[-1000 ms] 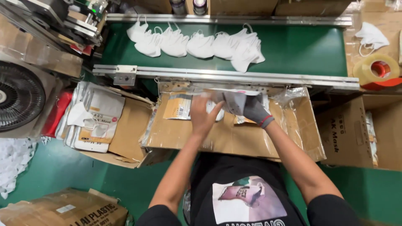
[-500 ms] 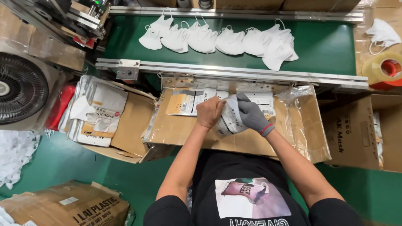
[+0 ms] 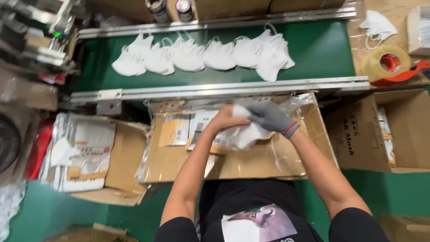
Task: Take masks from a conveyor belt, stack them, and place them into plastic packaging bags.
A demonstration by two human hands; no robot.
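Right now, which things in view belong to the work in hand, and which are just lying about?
In hand:
left hand
right hand, gloved
white masks held over the open box
masks on the belt

Lying about:
tape roll
packet stack
side box

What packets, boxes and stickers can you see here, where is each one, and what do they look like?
Stack of flat pouches: left, in an open carton; silvery white with tan panels.
Pouches under clear plastic: middle box, below the hands; white and tan.
Brown cardboard box: right, dark print on its side.
White mask: held between the bare left hand and the grey-gloved right hand.
No screens show.
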